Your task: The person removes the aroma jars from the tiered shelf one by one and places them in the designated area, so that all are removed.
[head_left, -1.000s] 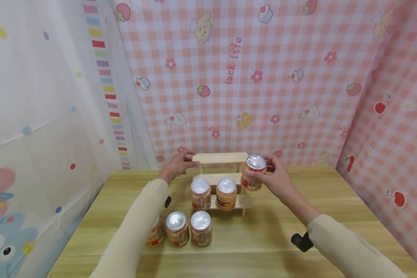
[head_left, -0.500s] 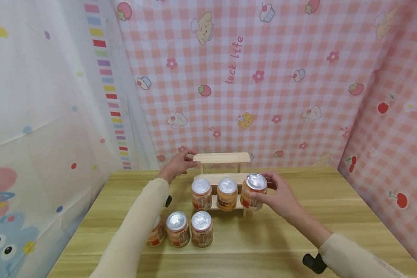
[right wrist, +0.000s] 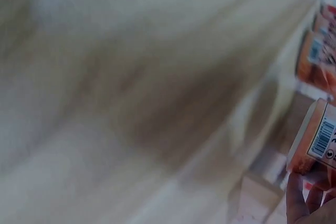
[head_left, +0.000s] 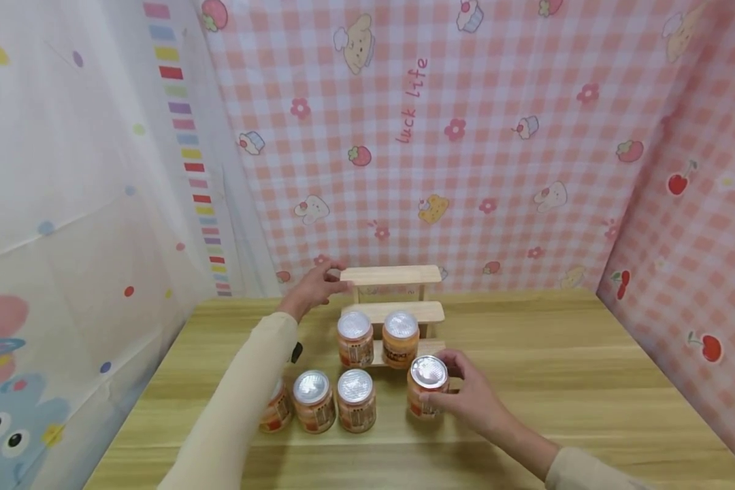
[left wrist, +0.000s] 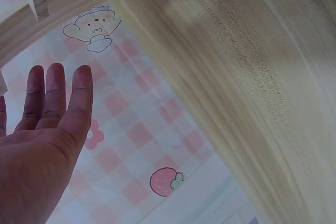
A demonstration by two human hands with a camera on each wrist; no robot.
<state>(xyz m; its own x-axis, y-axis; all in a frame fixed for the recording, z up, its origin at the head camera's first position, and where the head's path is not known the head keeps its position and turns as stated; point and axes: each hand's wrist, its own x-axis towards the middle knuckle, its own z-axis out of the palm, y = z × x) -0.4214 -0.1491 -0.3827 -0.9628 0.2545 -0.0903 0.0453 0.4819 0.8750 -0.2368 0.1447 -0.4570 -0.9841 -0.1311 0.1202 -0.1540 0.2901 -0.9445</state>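
My right hand grips an orange-labelled can with a silver lid, upright in front of the right end of a small tiered wooden rack. In the right wrist view, fingertips meet that can near one end, beside its barcode. My left hand holds the left end of the rack's top board, thumb in front and fingers behind; in the left wrist view, several of its fingers stretch out straight. Two similar cans, a left one and a right one, stand on the lowest tier.
In front of the rack, three more cans stand in a row on the wooden table: a right one, a middle one and a left one partly behind the left sleeve. A checked pink curtain hangs behind.
My right hand has brought its can down from beside the middle tier, past the right end of the lowest tier, and forward to in front of the rack. My left hand stays at the top board.
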